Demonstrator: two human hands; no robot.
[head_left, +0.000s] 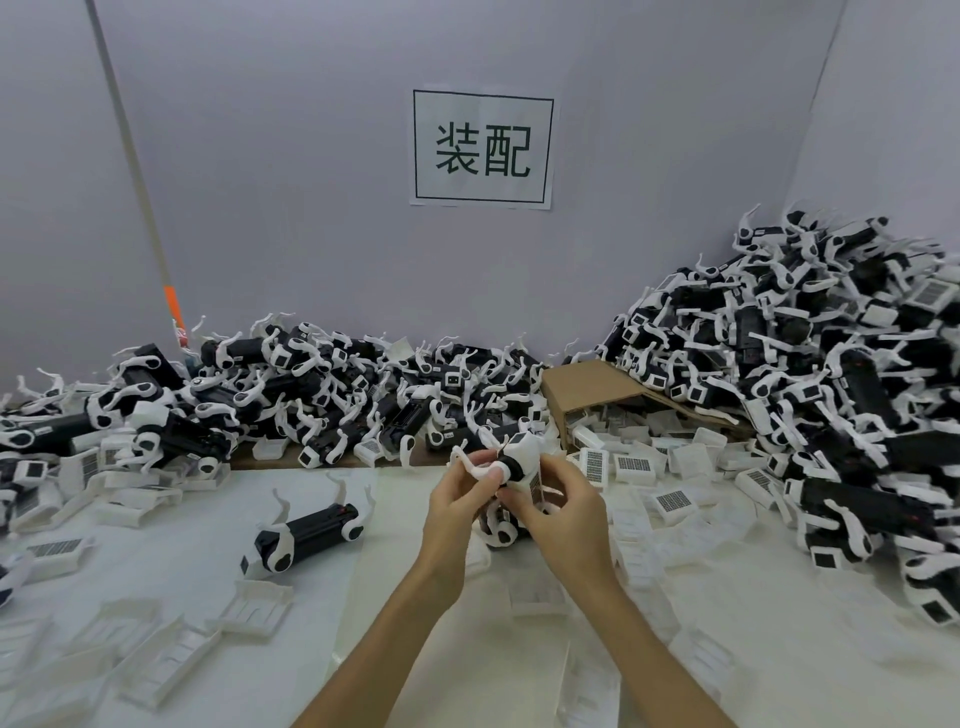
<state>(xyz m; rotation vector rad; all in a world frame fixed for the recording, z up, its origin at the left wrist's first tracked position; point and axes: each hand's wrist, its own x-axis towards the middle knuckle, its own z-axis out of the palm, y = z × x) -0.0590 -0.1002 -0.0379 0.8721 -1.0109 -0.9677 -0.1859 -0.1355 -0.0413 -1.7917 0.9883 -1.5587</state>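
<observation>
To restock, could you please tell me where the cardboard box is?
In the head view, the cardboard box lies right of centre, beyond the right hand, against the taller heap.

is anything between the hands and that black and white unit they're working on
Nothing visible does. The left hand pinches the white curved arm of the black-and-white unit, and the right hand grips its body. Both hands are in direct contact with it.

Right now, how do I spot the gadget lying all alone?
Start at the white paper sign on the wall and drop to the white table sheet. Left of the left hand lies one black plastic gadget with white curved arms. Unlike the piled ones, it lies alone.
</observation>
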